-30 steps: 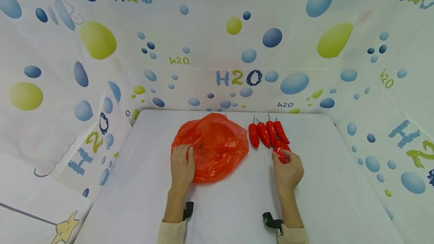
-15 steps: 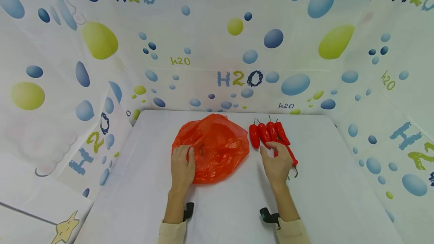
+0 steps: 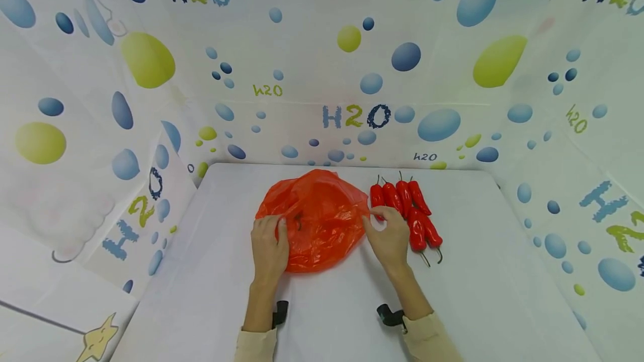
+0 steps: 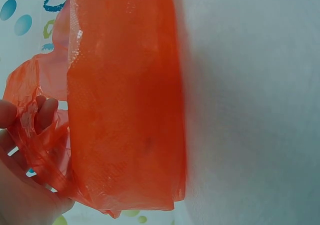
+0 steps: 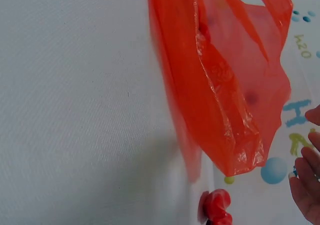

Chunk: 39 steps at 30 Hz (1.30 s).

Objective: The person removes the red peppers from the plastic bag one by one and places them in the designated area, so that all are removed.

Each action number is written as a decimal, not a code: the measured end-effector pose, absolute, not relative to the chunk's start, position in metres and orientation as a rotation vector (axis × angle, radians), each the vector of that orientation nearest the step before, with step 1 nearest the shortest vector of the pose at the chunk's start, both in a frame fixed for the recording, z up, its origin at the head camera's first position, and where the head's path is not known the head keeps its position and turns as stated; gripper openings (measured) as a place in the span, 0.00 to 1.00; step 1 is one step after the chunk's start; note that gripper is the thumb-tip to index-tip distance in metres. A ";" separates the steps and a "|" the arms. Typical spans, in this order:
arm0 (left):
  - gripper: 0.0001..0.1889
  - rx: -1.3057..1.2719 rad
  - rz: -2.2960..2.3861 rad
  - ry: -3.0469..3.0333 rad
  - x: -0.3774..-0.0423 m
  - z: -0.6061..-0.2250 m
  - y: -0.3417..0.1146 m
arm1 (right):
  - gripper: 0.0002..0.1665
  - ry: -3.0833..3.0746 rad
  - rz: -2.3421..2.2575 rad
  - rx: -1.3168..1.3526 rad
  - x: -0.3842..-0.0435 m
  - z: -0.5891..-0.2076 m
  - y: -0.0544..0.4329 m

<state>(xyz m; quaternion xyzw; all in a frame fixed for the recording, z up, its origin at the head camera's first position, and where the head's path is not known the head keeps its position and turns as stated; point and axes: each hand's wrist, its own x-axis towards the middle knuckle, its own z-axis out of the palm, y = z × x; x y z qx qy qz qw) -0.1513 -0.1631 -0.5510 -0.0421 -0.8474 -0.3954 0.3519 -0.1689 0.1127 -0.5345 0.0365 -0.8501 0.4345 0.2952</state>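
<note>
A thin orange-red plastic bag (image 3: 327,239) lies spread on the table with its mouth open. My left hand (image 3: 269,244) grips the bag's left edge; the left wrist view shows its fingers (image 4: 46,114) curled into the crumpled film. At the bag's right edge is my right hand (image 3: 391,239), thumb and fingers bowed apart. In the right wrist view these fingers (image 5: 306,182) hold nothing and stand beside the bag (image 5: 215,100). A dark stem (image 3: 299,220) shows within the bag. Right of it lie several red chili peppers (image 3: 417,229), some partly hidden by my right hand.
The white table (image 3: 483,284) reaches back to a white curtain (image 3: 302,43) printed with blue and green spots and H2O lettering. A black wrist camera (image 3: 389,315) sits by my right sleeve, another (image 3: 280,314) by my left.
My right hand has let go of a chili pepper in the front row and moved left to the bag's right edge. The left hand has stayed on the bag.
</note>
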 end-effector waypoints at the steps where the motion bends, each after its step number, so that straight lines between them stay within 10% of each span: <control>1: 0.10 -0.109 -1.023 -2.190 -0.151 -0.551 -0.163 | 0.17 -2.277 1.160 0.105 -0.170 -0.535 0.111; 39: 0.11 -0.051 -1.028 -2.219 -0.150 -0.550 -0.164 | 0.21 -2.727 1.207 0.366 -0.216 -0.535 0.032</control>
